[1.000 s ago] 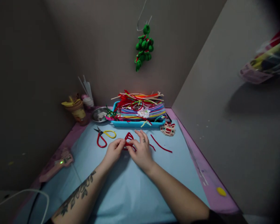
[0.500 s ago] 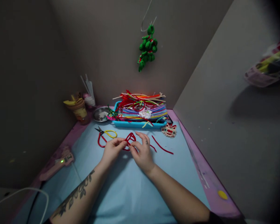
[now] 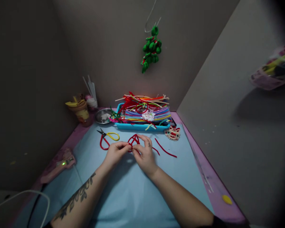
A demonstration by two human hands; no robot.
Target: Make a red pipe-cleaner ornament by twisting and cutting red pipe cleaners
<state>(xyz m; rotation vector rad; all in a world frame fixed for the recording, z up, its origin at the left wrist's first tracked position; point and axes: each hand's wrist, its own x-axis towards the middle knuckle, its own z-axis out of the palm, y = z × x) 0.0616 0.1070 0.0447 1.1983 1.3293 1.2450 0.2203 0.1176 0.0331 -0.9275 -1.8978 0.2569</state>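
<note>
A red shape of bent pipe cleaners [image 3: 134, 138] is held up between my two hands over the blue sheet. My left hand [image 3: 117, 153] pinches its lower left part between thumb and fingertips. On the lower right side, my right hand [image 3: 144, 155] has thumb and fingers closed on it too, the fingertips of both hands nearly touching. Part of the red shape is hidden behind the fingers. To the right lie a loose red pipe cleaner [image 3: 165, 149] and a shorter red piece [image 3: 156, 151]. Scissors [image 3: 104, 135] with red and yellow handles lie open left of the hands.
A blue tray [image 3: 142, 127] heaped with coloured pipe cleaners stands at the back, a metal dish [image 3: 103, 116] beside it. A pink glue gun [image 3: 61, 165] lies at left. A cream-and-red face ornament [image 3: 172, 133] is right of the tray. Green ornament [image 3: 152, 47] hangs above.
My left fingertips have shifted slightly right, closer to the right-hand fingertips, and the red shape has turned a little. The whole view has moved slightly.
</note>
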